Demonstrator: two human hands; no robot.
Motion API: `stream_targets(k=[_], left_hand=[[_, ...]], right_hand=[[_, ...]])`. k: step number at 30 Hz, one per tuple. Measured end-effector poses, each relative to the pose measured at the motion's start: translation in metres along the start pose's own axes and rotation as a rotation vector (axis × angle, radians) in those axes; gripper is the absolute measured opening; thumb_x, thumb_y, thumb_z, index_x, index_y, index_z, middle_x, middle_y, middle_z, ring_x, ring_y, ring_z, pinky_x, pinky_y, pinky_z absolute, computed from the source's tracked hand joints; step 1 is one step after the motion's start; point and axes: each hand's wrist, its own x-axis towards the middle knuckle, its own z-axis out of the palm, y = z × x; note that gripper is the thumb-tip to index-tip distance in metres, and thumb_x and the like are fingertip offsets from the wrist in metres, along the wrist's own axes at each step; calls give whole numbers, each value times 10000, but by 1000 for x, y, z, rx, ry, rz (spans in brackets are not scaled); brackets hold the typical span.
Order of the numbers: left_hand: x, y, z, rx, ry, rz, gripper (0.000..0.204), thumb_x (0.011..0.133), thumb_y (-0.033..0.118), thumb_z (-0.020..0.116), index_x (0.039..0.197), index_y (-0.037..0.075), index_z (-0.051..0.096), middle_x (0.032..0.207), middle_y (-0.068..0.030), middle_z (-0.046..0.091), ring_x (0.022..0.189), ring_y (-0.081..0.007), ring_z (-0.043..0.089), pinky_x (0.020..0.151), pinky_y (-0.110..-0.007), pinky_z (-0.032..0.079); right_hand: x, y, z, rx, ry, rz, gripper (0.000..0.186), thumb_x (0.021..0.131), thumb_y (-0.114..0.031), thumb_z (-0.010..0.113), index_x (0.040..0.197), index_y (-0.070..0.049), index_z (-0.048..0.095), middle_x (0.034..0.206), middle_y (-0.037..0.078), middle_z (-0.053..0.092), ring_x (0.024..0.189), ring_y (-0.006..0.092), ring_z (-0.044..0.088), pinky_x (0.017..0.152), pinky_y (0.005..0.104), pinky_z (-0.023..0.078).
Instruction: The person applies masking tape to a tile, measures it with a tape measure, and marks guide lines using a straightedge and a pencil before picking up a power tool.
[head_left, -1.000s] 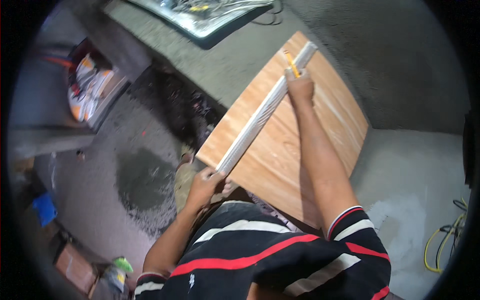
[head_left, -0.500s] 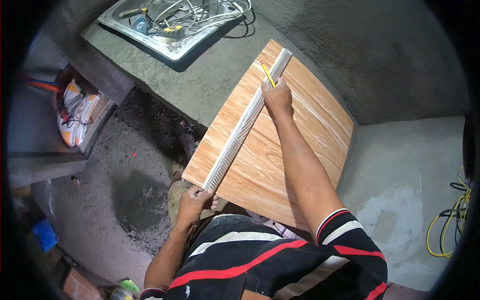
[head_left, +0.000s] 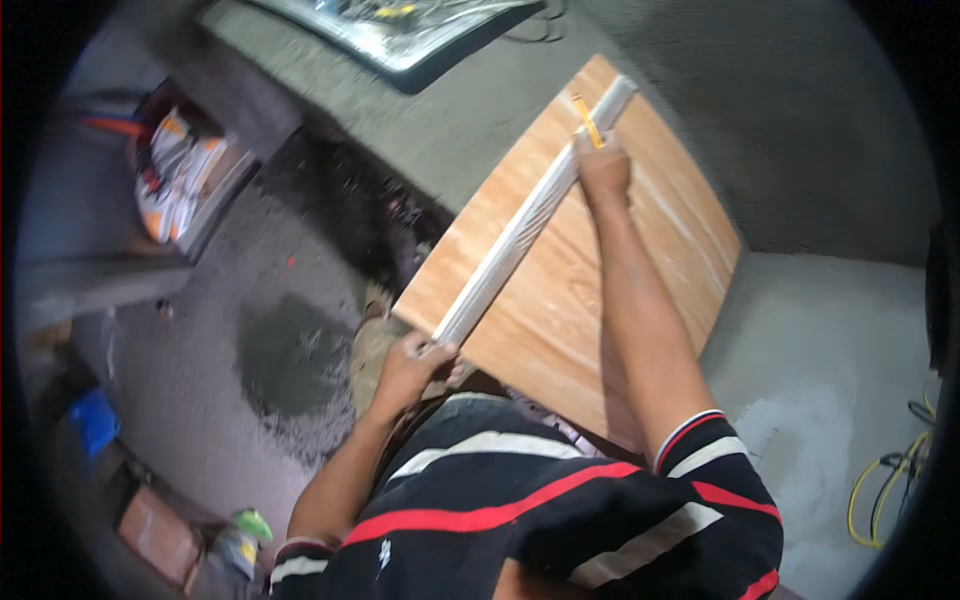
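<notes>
A large wood-patterned tile point(head_left: 550, 320) lies slanted in front of me, its far part over the grey ledge and its near edge by my waist. Across it, lengthwise near the left side, runs a pale ridged straightedge point(head_left: 515, 225). My right hand point(head_left: 604, 172) is closed round a yellow pencil point(head_left: 588, 122) and rests on the straightedge near its far end. The pencil points up and away to the left; its lower end is hidden in the fingers. At the near end, my left hand point(head_left: 415, 368) pinches the straightedge against the tile's edge.
A metal sink point(head_left: 400, 65) holding cables and tools sits on the rough cement ledge point(head_left: 400, 130). Torn bags point(head_left: 180, 190) stand on a shelf at left. A blue object point(head_left: 94, 422) and a reddish block point(head_left: 158, 535) lie lower left. Yellow and black cable point(head_left: 890, 480) hangs at right.
The whole view has shifted, so the tile and both hands appear farther right and higher, with some blur. Both hands keep their places on the straightedge.
</notes>
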Motion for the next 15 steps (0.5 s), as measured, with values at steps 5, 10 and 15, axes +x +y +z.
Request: stream_targets(k=[5, 10, 15], left_hand=[[0, 2, 1, 2, -13, 11, 245, 982, 92, 733, 1136, -81, 656, 919, -131, 738, 761, -173, 726, 670, -292, 600], [-2, 2, 0, -7, -33, 24, 240, 989, 82, 712, 1146, -91, 653, 943, -129, 739, 789, -165, 729, 686, -273, 601], [-3, 3, -1, 13, -41, 25, 266, 1001, 110, 728, 1148, -94, 639, 931, -140, 709, 800, -195, 719, 676, -313, 605]], right_hand=[[5, 0, 3, 5, 75, -55, 548, 876, -453, 660, 1116, 35, 734, 1051, 334, 741, 1041, 481, 728, 942, 538, 559], [5, 1, 5, 1, 69, -90, 556, 871, -446, 665, 1134, 39, 730, 1053, 330, 744, 1038, 485, 730, 934, 523, 566], [3, -1, 3, -17, 72, -82, 539, 867, -434, 664, 1115, 40, 729, 1057, 335, 741, 1040, 484, 729, 932, 523, 564]])
